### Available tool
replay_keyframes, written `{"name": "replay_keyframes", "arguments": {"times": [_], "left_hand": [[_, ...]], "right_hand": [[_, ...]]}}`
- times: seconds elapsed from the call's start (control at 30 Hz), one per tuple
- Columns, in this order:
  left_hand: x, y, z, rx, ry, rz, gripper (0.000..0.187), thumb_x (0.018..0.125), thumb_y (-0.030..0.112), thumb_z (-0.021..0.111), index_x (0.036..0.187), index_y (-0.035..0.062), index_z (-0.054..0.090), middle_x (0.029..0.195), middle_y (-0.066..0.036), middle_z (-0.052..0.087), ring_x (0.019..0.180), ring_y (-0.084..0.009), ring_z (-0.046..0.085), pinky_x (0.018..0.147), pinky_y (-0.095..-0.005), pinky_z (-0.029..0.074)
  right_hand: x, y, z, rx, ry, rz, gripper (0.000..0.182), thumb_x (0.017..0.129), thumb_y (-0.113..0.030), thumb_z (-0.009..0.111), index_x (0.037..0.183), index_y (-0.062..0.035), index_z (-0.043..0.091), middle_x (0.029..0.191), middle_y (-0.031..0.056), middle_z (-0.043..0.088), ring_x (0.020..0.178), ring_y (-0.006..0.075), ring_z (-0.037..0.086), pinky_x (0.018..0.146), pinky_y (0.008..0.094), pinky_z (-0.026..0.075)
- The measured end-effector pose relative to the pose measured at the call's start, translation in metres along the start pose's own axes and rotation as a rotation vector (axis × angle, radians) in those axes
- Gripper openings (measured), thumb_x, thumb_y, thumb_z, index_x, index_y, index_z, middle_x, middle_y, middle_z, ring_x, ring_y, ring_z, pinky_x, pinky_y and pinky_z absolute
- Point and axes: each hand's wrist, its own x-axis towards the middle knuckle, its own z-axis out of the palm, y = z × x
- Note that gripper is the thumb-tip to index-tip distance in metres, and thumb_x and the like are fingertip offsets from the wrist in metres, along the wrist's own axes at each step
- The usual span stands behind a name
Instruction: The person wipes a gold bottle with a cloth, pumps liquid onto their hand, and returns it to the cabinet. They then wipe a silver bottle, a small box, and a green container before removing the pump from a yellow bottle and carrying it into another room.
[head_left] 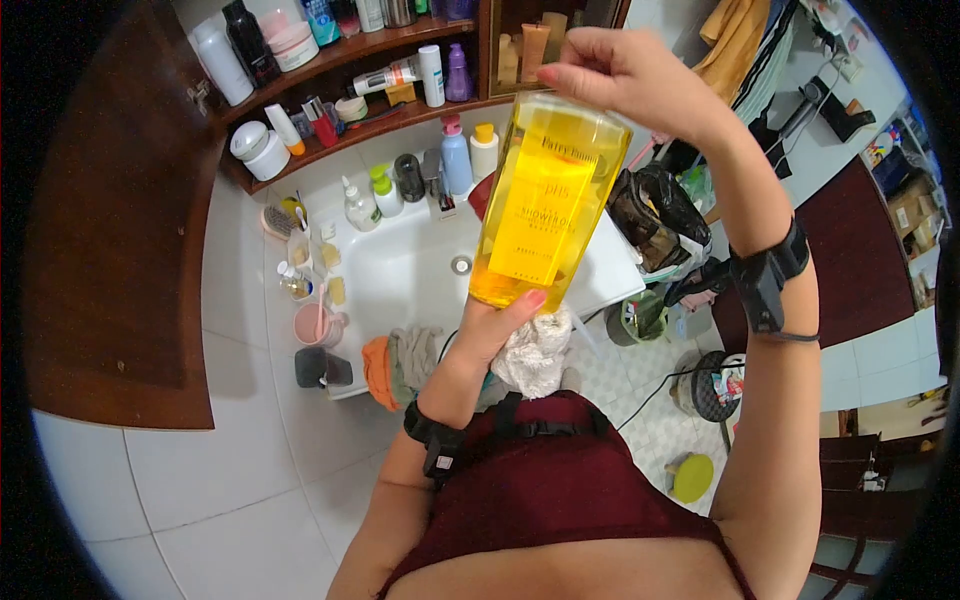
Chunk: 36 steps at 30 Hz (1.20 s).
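bottle [545, 210]: my left fingers [531, 301] clasp its base; right fingers [572, 80] curl near top, pinch unclear. low grip could let it tip.

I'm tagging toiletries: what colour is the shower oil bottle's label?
The label is yellow, clearest in the head view.

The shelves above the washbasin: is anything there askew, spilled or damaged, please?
A white tube lies on its side at the lower shelf, while the white bottle and purple bottle to its right stand upright. I see no spill or damage there.
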Motion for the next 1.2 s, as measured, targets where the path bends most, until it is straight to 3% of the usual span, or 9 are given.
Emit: {"name": "replay_keyframes", "arguments": {"times": [0.13,0.2,0.27,0.47,0.6,0.83,0.97,1.1,1.2], "left_hand": [[-0.006,-0.007,-0.013,0.002,0.011,-0.020,0.062,0.078,0.014,0.072,0.131,0.0053,0.040,0.121,-0.007,0.055,0.111,-0.0161,0.052,0.094,-0.0316,0.042],[-0.008,-0.009,-0.015,0.022,0.011,-0.026,0.062,0.077,0.017,0.074,0.129,0.0045,0.044,0.119,-0.007,0.057,0.109,-0.0161,0.054,0.092,-0.0315,0.043],[-0.010,-0.013,-0.019,0.070,0.005,-0.034,0.059,0.076,0.020,0.076,0.125,0.0035,0.048,0.115,-0.007,0.060,0.105,-0.0158,0.056,0.090,-0.0311,0.044],[-0.019,-0.017,-0.029,0.175,0.001,0.002,0.049,0.075,0.019,0.076,0.116,0.0010,0.056,0.105,-0.007,0.065,0.095,-0.0146,0.060,0.085,-0.0299,0.047],[-0.026,-0.026,-0.039,0.068,-0.080,-0.015,0.061,0.073,0.018,0.077,0.125,0.0012,0.049,0.116,-0.009,0.060,0.106,-0.0175,0.057,0.091,-0.0333,0.044],[-0.028,-0.023,-0.035,-0.156,-0.186,-0.109,0.071,0.072,0.018,0.078,0.131,0.0021,0.042,0.123,-0.010,0.055,0.113,-0.0203,0.053,0.096,-0.0359,0.042],[-0.031,-0.022,-0.037,-0.145,-0.200,-0.126,0.072,0.072,0.018,0.078,0.132,0.0023,0.042,0.124,-0.010,0.055,0.113,-0.0206,0.053,0.096,-0.0361,0.042],[-0.033,-0.022,-0.039,-0.143,-0.210,-0.137,0.073,0.071,0.019,0.078,0.132,0.0024,0.041,0.124,-0.011,0.054,0.114,-0.0209,0.052,0.096,-0.0364,0.041],[-0.035,-0.022,-0.041,-0.144,-0.215,-0.139,0.074,0.071,0.019,0.078,0.133,0.0025,0.040,0.125,-0.011,0.054,0.115,-0.0212,0.052,0.097,-0.0365,0.041]], "right_hand": [[-0.021,-0.018,0.005,-0.115,0.082,-0.076,0.032,0.089,-0.031,0.060,0.080,-0.0012,0.053,0.056,0.0057,0.045,0.050,0.0126,0.041,0.047,0.0277,0.036],[-0.032,-0.030,0.004,-0.156,0.090,-0.102,0.030,0.089,-0.031,0.057,0.083,-0.0019,0.053,0.059,0.0125,0.052,0.049,0.0257,0.050,0.048,0.0323,0.040],[-0.042,-0.033,0.006,-0.179,0.091,-0.108,0.027,0.089,-0.030,0.056,0.085,-0.0032,0.053,0.060,0.0132,0.053,0.052,0.0291,0.053,0.050,0.0338,0.042],[-0.065,-0.033,0.014,-0.070,0.045,-0.050,0.026,0.088,-0.028,0.056,0.089,-0.0025,0.051,0.063,0.0137,0.053,0.056,0.0297,0.054,0.053,0.0331,0.044],[-0.072,-0.029,0.006,0.402,-0.142,-0.022,0.036,0.080,-0.031,0.070,0.090,-0.0020,0.052,0.076,0.0083,0.058,0.062,0.0217,0.056,0.059,0.0282,0.044],[-0.058,-0.030,-0.004,0.355,-0.173,-0.529,0.048,0.072,-0.036,0.073,0.103,-0.0018,0.059,0.092,0.0074,0.059,0.077,0.0218,0.057,0.070,0.0300,0.046],[-0.061,-0.047,-0.027,0.325,-0.342,-0.270,0.038,0.080,-0.027,0.065,0.109,-0.0036,0.059,0.102,0.0111,0.058,0.087,0.0236,0.057,0.075,0.0320,0.047],[-0.058,-0.051,-0.030,0.100,-0.290,-0.532,0.040,0.080,-0.022,0.065,0.113,-0.0022,0.057,0.104,0.0119,0.058,0.092,0.0286,0.057,0.078,0.0341,0.048],[-0.065,-0.059,-0.027,0.201,-0.277,-0.383,0.039,0.077,-0.018,0.066,0.112,-0.0014,0.057,0.105,0.0120,0.060,0.096,0.0318,0.058,0.083,0.0343,0.048]]}}
